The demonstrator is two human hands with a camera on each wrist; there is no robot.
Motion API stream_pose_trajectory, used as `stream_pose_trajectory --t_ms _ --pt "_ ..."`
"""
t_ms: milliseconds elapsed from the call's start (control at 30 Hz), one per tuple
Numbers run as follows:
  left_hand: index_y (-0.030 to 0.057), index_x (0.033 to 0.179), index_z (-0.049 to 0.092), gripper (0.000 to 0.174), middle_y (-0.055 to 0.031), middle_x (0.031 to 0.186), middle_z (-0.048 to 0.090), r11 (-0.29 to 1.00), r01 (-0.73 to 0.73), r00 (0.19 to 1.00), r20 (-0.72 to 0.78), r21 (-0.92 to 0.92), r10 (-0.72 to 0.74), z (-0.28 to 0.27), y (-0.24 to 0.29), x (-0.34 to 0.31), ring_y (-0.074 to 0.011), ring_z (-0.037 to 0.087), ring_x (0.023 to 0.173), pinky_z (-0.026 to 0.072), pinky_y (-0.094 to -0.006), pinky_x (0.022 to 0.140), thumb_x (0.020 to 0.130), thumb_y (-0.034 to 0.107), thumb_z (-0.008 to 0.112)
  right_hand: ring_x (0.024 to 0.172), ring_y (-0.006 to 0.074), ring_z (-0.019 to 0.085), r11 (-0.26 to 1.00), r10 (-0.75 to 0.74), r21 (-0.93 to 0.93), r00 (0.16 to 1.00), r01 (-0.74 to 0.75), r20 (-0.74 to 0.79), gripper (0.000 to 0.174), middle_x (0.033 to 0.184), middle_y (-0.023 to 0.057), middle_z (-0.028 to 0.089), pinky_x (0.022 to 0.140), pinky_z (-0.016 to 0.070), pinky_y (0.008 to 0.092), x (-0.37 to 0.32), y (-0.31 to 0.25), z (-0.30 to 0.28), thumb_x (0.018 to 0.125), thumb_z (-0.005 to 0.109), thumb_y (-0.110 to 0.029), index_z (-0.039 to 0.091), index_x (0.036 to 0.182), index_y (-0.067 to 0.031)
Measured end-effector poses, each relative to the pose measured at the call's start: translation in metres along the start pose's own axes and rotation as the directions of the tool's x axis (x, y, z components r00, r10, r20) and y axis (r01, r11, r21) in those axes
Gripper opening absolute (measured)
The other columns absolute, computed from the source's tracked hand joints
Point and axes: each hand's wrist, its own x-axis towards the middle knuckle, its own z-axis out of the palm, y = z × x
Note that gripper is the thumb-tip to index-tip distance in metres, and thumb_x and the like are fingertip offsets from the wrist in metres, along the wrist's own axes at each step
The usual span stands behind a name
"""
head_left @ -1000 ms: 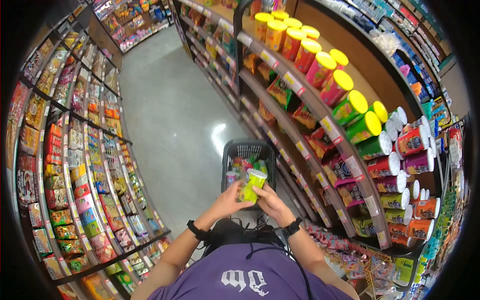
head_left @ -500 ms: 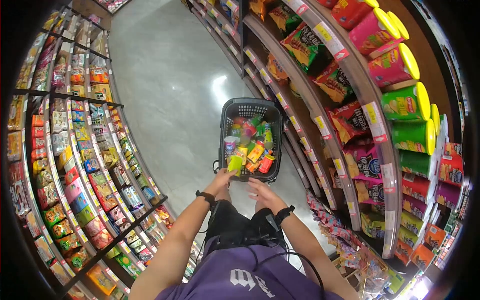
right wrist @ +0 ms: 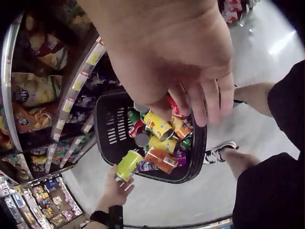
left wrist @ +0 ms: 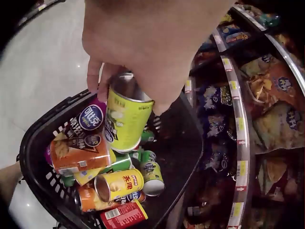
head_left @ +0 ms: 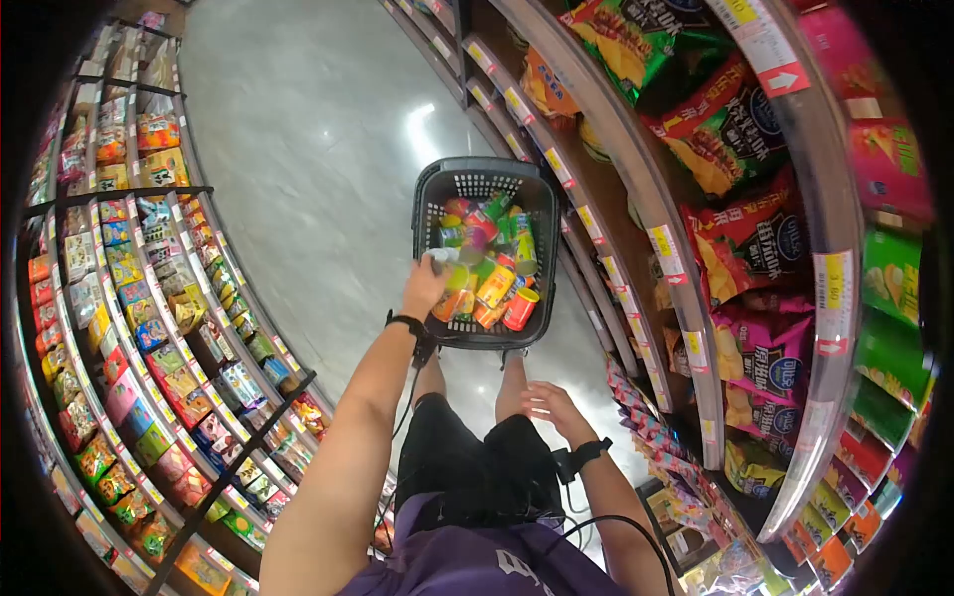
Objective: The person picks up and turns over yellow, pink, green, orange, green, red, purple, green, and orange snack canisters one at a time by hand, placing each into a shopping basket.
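My left hand [head_left: 427, 285] reaches over the near left side of a black plastic shopping basket [head_left: 425, 214] on the floor and grips a lime-green snack can [head_left: 453, 276] by its top. In the left wrist view the can [left wrist: 125, 119] hangs upright from my left hand [left wrist: 126, 90], just above several cans lying in the basket [left wrist: 43, 138]: an orange one [left wrist: 78, 152], a yellow one [left wrist: 116, 183] and a red one [left wrist: 124, 214]. My right hand [head_left: 545, 399] hangs empty by my thigh with relaxed fingers [right wrist: 205, 105]; below them, the basket [right wrist: 193, 157] and green can [right wrist: 127, 164] show.
I stand in a narrow shop aisle. Shelves of snack bags [head_left: 735, 129] and cans run along the right, and shelves of small packets [head_left: 149, 298] along the left. The grey polished floor [head_left: 318, 129] stretches ahead beyond the basket.
The left hand has carried the green can from chest height down into the basket. The right hand has let go of it and dropped back to the thigh. The head has tilted down.
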Motion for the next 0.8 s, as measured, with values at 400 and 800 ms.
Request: stream_pose_trajectory --t_ms 400,800 --pt "0.0063 0.137 0.051 0.058 -0.0231 0.13 0.059 0.999 -0.038 0.987 -0.156 0.006 0.039 0.029 -0.004 0.036 -0.0439 0.061 0.117 0.0514 -0.0495 0.097 0.089 0.031 0.071 0.103 0.0196 0.068 0.991 0.059 -0.107 0.986 -0.076 -0.158 0.038 0.118 0.0088 0.07 0.089 0.0552 0.0355 0.03 0.018 -0.016 0.1 0.062 -0.024 0.06 0.134 -0.0075" --pt "0.0058 0.117 0.067 0.044 -0.0239 0.104 0.072 0.977 -0.201 0.907 0.365 -0.067 0.211 0.002 -0.033 -0.056 -0.0401 0.069 0.101 0.0543 -0.0471 0.087 0.091 0.041 0.064 0.1 0.0195 0.07 0.986 -0.077 -0.155 0.994 0.065 -0.071 0.035 0.116 0.0079 0.072 0.086 0.0564 0.0343 -0.003 -0.025 0.008 0.1 0.06 -0.025 0.063 0.13 -0.0076"
